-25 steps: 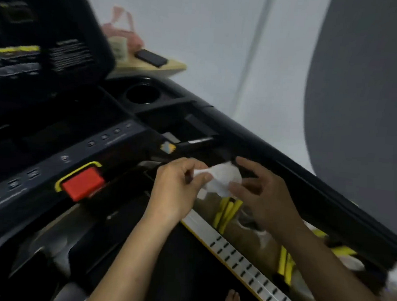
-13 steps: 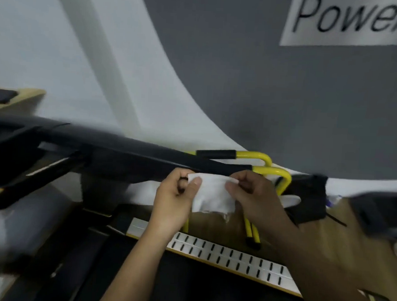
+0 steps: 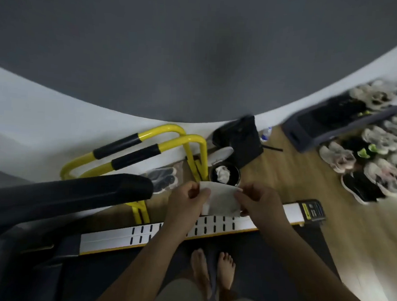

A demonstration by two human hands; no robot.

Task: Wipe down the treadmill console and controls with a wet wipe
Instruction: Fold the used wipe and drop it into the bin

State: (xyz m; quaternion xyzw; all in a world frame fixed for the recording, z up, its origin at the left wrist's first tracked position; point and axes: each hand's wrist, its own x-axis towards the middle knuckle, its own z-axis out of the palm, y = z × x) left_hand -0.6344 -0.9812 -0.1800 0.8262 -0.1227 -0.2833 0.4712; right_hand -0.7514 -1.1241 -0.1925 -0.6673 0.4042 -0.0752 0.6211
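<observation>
Wipe stretched between our hands.
Our left hand (image 3: 185, 201) and right hand (image 3: 260, 205) pinch the wet wipe (image 3: 222, 201) edges, apparently taut, each grip clenched.

The wooden floor (image 3: 295, 178) carries scattered shoes (image 3: 362, 159), a round bin (image 3: 225, 174) and yellow bars (image 3: 170, 137).

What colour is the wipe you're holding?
White, plain; the wipe shows best in the head view, held between both hands.

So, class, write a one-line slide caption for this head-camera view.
Both hands, left and right, stretch a white wet wipe above the treadmill's side rail.
</observation>
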